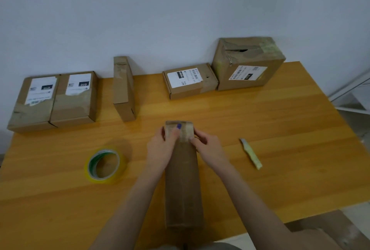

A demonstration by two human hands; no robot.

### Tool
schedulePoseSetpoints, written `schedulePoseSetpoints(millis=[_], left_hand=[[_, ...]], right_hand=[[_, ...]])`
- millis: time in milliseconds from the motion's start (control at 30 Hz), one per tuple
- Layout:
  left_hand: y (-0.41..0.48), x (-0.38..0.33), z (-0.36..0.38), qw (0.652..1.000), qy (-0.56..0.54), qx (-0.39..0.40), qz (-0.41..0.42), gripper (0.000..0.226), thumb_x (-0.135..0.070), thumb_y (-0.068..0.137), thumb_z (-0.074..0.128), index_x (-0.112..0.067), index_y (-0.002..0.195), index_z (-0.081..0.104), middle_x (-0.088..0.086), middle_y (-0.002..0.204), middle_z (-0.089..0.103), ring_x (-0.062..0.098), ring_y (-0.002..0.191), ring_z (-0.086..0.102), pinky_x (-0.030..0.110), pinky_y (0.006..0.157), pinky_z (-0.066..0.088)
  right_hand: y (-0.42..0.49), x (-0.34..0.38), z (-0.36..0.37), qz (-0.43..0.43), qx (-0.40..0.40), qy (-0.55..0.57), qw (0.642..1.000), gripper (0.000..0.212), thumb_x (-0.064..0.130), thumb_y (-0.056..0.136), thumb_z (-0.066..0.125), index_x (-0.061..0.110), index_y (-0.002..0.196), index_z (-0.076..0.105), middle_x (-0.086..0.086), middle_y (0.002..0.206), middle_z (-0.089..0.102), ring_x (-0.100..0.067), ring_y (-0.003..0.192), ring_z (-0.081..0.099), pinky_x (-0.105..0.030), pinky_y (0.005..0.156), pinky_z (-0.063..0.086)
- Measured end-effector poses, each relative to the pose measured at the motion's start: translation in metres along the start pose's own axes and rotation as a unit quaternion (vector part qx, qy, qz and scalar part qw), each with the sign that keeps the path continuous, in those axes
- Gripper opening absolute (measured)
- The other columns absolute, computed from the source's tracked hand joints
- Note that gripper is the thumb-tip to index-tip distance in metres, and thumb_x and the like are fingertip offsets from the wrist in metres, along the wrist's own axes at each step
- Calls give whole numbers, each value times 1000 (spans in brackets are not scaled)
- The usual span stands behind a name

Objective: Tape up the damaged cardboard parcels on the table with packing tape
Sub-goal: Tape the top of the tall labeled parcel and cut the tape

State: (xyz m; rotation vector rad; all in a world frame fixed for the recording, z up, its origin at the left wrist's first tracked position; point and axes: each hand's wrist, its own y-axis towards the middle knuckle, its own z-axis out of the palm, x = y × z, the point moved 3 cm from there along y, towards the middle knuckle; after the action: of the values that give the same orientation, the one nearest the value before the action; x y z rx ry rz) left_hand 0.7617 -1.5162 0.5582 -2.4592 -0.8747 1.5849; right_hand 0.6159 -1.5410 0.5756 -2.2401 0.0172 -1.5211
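Surface: wooden table against a pale wall, with other parcels lined up along its far edge.
Parcel in hand: long parcel at the table's middle, running away from the person — pale tape across its far end.
Left hand: wrapped round that end's left side, thumb flat on the tape.
Right hand: pinching the end's right edge.
Tape roll: left of the parcel, apart.
Knife: to the right, untouched.
Doing it well: rub outward from the strip's middle and over the corners — steady the box, leave no lifted edge.

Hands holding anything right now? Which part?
Left hand and right hand grip the long parcel at its taped far end, one on each side.
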Motion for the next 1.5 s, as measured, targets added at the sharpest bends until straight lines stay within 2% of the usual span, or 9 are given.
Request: schedulePoseSetpoints(millis=[300,467,633,733,967,1033,1167,1333,1500], left_hand=[[7,-5,-7,994,83,-31,60,31,-33,99,46,-8,102,64,7,88,64,27,92,62,28,67,40],[5,7,-26,991,-124,24,-50,29,-31,101,42,-19,96,67,3,95,67,22,96,61,34,82,47],[-9,24,-29,951,-279,76,-110,29,-27,101,44,-12,111,66,7,105,70,22,100,64,31,79,50],[-1,35,-28,990,-114,40,-75,29,-18,101,43,-19,125,58,3,117,64,21,106,58,36,89,48],[-13,27,-25,995,95,-27,-10,42,-18,102,33,-7,142,40,17,135,51,28,104,55,31,82,40],[-26,11,-13,964,208,-46,162,50,-20,101,30,2,145,29,22,151,31,34,129,44,40,101,41],[-46,17,41,850,408,133,306,71,-49,87,-23,-11,146,-9,3,154,-15,19,143,-18,37,115,-17],[-36,31,39,823,452,108,326,49,-32,101,10,-13,135,40,3,140,51,11,135,30,37,115,22],[-27,41,6,817,472,42,328,50,-31,93,27,-17,138,44,6,146,42,24,138,32,46,109,19]], right_hand=[[-4,0,4,35,26,88,995,47,20,98,53,13,143,43,13,106,61,-1,97,59,-27,81,57],[-7,-3,8,13,63,43,997,50,38,97,51,27,145,40,8,140,50,-8,129,45,-28,104,43],[-7,-25,3,135,10,36,990,97,53,81,65,13,154,15,-4,152,35,-24,137,39,-36,104,40],[-8,-33,7,138,45,73,987,71,40,82,70,9,141,45,-2,131,59,-13,108,61,-18,75,52],[-10,-40,15,87,29,-3,996,41,22,97,55,13,137,51,2,124,62,-14,118,56,-13,76,48],[-12,-42,16,99,31,8,995,33,27,100,49,20,133,55,6,113,66,-15,109,61,-21,75,50],[-11,-48,17,157,38,74,984,29,32,103,40,39,129,52,13,114,61,-15,107,59,-42,90,53],[-11,-48,15,166,3,104,981,27,27,102,47,35,124,58,15,106,60,-6,95,56,-41,86,53],[-11,-51,18,180,11,125,976,35,27,99,51,33,134,53,3,111,68,-17,99,64,-41,72,57]])
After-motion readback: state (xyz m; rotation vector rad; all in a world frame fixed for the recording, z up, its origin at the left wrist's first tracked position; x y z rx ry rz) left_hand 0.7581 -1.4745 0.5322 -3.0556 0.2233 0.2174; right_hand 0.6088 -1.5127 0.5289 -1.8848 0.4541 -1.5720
